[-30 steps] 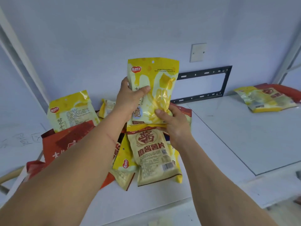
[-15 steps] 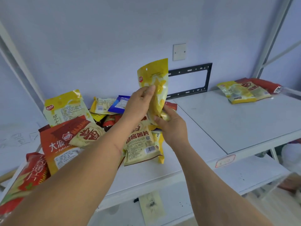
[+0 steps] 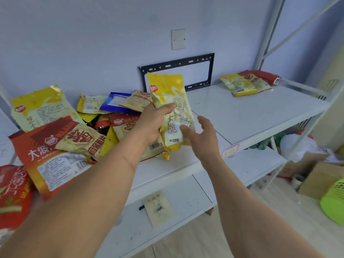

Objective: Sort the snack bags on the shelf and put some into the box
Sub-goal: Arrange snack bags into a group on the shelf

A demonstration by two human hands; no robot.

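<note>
Right hand [image 3: 202, 135] released yellow bag [image 3: 172, 108]

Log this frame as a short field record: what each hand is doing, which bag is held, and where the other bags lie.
left hand: grips the yellow snack bag, held upright above the shelf
right hand: open, fingers spread, beside the bag's lower edge; contact unclear
main pile: mixed red, yellow and blue bags heaped on the left of the shelf
sorted bags: a few lying at the shelf's far right
cardboard box: on the floor, lower right
</note>
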